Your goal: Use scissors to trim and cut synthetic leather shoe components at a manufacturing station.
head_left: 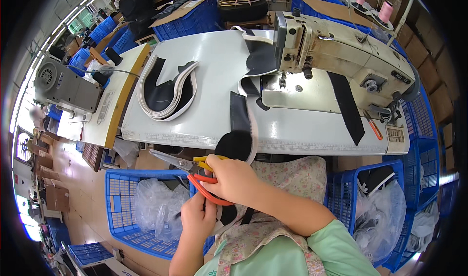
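Observation:
My right hand [234, 178] is closed around a pair of scissors [207, 190] with orange and yellow handles. Their metal blades point left, in front of the table edge. Just below, my left hand [197, 217] is closed at the lower end of a black fabric strip [234, 144] with a pale edge; its fingertips are partly hidden. The strip hangs over the front edge of the table and runs back up to the sewing machine [336, 47], where a dark piece [261, 57] with white edging lies by the needle.
A curved stack of dark pieces with white edging [168, 91] lies left on the white table [214, 57]. A black strap [346, 108] and orange-handled snips [374, 127] lie right. Blue crates [119, 217] flank my lap, holding plastic bags. People sit beyond the table.

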`<state>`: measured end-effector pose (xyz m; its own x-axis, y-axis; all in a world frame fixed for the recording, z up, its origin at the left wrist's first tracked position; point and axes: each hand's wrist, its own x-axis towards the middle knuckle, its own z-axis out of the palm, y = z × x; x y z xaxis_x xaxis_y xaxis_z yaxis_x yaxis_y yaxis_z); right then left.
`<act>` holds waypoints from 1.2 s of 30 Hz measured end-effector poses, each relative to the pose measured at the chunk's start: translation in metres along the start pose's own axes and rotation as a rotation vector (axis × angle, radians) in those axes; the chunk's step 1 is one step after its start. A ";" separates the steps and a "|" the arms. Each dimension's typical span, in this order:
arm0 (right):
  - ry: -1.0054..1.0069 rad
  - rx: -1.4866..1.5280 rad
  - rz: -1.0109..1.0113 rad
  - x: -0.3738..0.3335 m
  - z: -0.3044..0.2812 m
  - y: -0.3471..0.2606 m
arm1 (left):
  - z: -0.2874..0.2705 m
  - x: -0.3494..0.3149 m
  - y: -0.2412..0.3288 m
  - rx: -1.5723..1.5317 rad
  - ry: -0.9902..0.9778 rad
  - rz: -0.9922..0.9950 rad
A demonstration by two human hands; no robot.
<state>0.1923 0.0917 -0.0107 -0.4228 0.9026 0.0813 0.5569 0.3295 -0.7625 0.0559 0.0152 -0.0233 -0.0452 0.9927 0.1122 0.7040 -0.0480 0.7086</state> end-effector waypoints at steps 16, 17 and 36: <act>-0.750 0.361 0.306 -0.120 -0.063 0.073 | 0.011 0.008 -0.020 -0.611 -0.020 -0.279; -0.754 0.361 0.312 -0.121 -0.062 0.076 | 0.010 0.007 -0.015 -0.533 -0.007 -0.212; -0.896 0.477 0.274 -0.085 -0.042 0.079 | 0.010 0.002 -0.026 -0.473 -0.036 -0.029</act>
<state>0.3023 0.0529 -0.0504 -0.8076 0.3305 -0.4883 0.4566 -0.1735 -0.8726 0.0446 0.0191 -0.0481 -0.0298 0.9971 0.0694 0.3020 -0.0572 0.9516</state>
